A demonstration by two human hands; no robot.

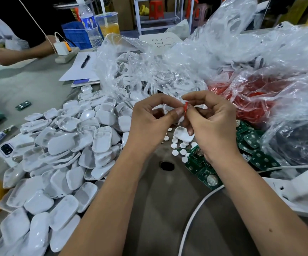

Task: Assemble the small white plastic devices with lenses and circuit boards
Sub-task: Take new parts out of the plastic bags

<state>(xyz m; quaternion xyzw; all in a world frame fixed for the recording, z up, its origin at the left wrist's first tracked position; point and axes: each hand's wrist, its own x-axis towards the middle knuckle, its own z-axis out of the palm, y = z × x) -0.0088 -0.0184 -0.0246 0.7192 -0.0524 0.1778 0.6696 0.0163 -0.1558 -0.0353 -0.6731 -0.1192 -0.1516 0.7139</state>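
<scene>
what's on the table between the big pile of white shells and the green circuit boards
In the head view, small white round discs lie scattered there, one loose white shell among them, and a dark hole in the table.

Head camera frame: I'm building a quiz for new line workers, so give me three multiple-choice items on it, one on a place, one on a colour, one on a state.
1. Where does the pile of white shells lie?
A. At the person's left
B. At the person's right
C. Inside the blue crate

2. What colour is the small part pinched between the two hands?
A. Green
B. Red
C. Black

3. How does the bottle at the far end of the table stand?
A. Lying on its side
B. Upright with its cap on
C. Upright with no cap

Answers:
1. A: the shells heap up beside the left hand, while the green circuit boards lie at the right.
2. B: a red piece shows between the fingertips of the left hand and the right hand.
3. B: it stands straight and a white cap tops it.
</scene>
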